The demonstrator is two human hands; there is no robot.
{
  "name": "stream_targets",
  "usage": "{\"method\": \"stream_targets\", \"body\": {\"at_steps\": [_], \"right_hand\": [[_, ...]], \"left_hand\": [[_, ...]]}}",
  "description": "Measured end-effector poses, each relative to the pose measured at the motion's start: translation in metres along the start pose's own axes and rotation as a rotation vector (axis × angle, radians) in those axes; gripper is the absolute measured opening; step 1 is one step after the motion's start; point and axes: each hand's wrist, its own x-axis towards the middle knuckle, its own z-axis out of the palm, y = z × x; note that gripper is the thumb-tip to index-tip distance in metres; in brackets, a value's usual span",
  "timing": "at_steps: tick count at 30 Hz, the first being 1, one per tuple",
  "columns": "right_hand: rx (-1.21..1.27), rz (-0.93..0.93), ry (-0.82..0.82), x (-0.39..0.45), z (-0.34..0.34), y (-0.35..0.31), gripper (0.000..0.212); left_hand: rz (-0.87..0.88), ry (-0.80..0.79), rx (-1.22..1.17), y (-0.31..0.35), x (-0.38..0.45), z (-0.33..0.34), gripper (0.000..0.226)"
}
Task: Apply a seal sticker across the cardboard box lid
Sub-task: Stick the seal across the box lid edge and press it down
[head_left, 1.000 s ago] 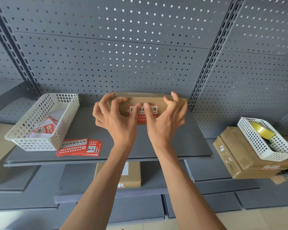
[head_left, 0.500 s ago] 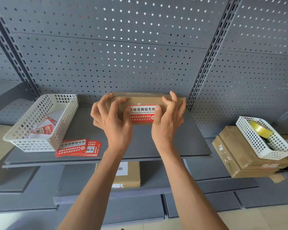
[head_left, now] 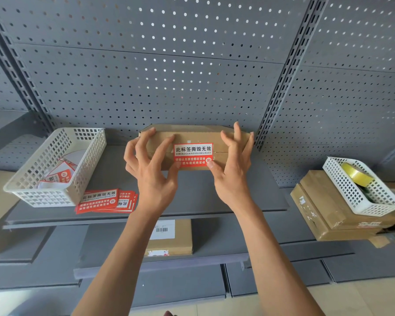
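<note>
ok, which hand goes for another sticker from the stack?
Left. The left hand is nearer the loose seal sticker stack lower-left; the right hand would have to cross over.

The seal sticker on the cardboard box reads "此标签撕毁无效", "CIBIAOQIANSIHUIWUXIAO", "请确认包装完整在签收". The loose stickers on the shelf repeat it. A barcode label below is unreadable.

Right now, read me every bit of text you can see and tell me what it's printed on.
"此标签撕毁无效", with "CIBIAOQIANSIHUIWUXIAO" under it: seal sticker on the cardboard box.
Sticker's red lower band: two white lines, too blurred to read with certainty.
"此标签撕毁无效": top of the loose sticker stack on the shelf.
Barcode label on the lower box: too small.
Stickers in the left basket: unreadable.
</note>
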Motion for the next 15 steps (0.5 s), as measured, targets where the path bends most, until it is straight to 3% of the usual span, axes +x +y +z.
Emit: {"method": "stream_targets", "body": {"at_steps": [7,10,15], "right_hand": [[-0.005,-0.012,-0.059,-0.001,-0.004,0.001,0.077],[-0.022,-0.029,-0.022,-0.002,-0.002,-0.003,0.076],[-0.062,0.008,0.045,0.0,0.006,-0.012,0.093]], "left_hand": [[0.022,-0.028,-0.008,-0.002,-0.002,-0.004,0.062],[0.005,-0.028,-0.027,0.001,-0.002,-0.004,0.057],[-0.032,0.0,0.015,0.007,-0.001,0.001,0.064]]}}
